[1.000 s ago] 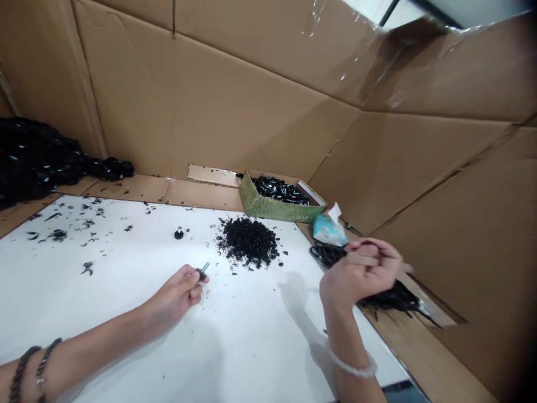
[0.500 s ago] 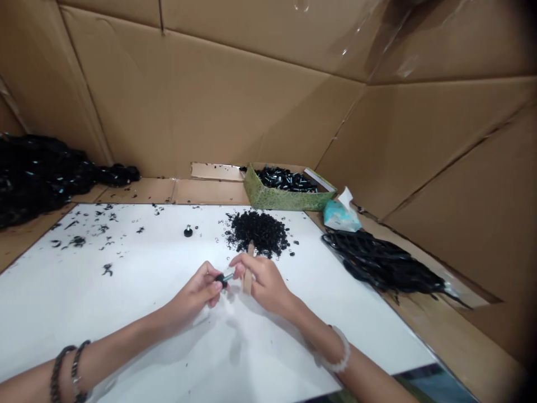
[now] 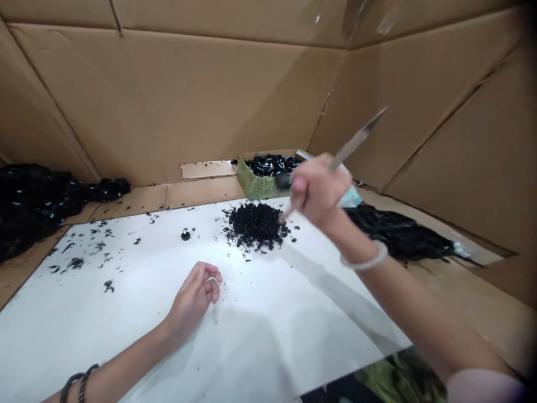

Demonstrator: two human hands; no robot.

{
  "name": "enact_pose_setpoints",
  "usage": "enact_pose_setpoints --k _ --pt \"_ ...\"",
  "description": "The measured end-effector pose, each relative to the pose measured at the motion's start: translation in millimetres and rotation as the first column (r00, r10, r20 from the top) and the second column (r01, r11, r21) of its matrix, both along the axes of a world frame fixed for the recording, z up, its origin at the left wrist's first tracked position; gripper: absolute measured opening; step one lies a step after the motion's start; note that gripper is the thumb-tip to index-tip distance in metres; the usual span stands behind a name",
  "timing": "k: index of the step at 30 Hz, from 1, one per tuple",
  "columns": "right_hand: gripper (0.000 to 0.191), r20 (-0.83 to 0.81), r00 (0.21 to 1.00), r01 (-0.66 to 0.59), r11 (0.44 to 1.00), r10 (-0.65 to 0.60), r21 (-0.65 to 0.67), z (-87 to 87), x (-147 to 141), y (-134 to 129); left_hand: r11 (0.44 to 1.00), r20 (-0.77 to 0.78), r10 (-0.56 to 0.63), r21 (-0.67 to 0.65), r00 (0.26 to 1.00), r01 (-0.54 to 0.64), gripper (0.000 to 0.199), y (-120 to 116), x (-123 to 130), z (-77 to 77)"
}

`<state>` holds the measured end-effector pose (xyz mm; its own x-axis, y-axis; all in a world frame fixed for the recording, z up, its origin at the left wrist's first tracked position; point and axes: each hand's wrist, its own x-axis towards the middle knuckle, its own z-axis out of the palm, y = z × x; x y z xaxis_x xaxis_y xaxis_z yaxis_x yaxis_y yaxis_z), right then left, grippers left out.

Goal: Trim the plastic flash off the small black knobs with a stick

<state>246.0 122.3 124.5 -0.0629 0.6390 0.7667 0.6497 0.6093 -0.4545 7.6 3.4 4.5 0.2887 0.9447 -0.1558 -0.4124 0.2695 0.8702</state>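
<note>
My left hand (image 3: 195, 299) rests on the white board (image 3: 146, 336), fingers loosely curled and apart, holding nothing. Raised at the right, my right hand (image 3: 321, 190) grips a slim knife (image 3: 358, 140), its pointed blade slanting up and right, blurred by motion. A dark, round-headed bolt (image 3: 284, 181) also sticks out from that hand's fingertips, in front of the green box (image 3: 262, 187). Below and left of this hand lies a heap of small black rings and scraps (image 3: 254, 226). One black-headed bolt (image 3: 185, 235) stands on its head beyond my left hand.
Many black bolts fill the green box by the cardboard wall (image 3: 210, 101). Black scraps (image 3: 75, 263) are scattered at left, near a shiny black bundle (image 3: 37, 201). Long black strips (image 3: 398, 235) and a tissue pack (image 3: 351, 197) lie at right, the pack partly hidden by my hand.
The bolt has passed from my left hand to my right. My right hand has risen up and right with bolt and knife; my left has loosened and stayed low. The view has shifted.
</note>
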Motion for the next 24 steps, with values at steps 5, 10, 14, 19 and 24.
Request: enact_pose_setpoints --k 5,10,14,19,24 --pt "0.038 0.218 0.717 0.661 0.745 -0.663 0.092 8.2 14.5 44.6 1.000 -0.013 -0.026 0.002 1.000 0.026 0.026 -0.2 1.4 1.6" --pt "0.035 0.542 0.795 0.402 0.906 -0.273 -0.133 -39.7 -53.4 18.6 1.000 0.025 -0.005 -0.017 1.000 0.005 0.025 0.9 4.4 1.5" --pt "0.032 0.455 0.867 0.017 0.900 0.205 -0.436 -75.8 -129.5 7.0 0.995 0.148 0.056 -0.094 0.987 -0.042 0.038 5.6 5.1 -2.5" --pt "0.013 0.288 0.898 -0.110 0.803 0.333 -0.586 -100.1 -185.0 20.7 0.985 0.241 0.118 -0.153 0.963 -0.082 0.041 9.1 2.3 -4.6" --pt "0.019 0.061 0.919 -0.279 0.753 0.390 -0.596 -98.2 -163.4 0.6 0.968 0.354 0.134 -0.247 0.926 -0.045 0.036 11.9 -2.8 -0.2"
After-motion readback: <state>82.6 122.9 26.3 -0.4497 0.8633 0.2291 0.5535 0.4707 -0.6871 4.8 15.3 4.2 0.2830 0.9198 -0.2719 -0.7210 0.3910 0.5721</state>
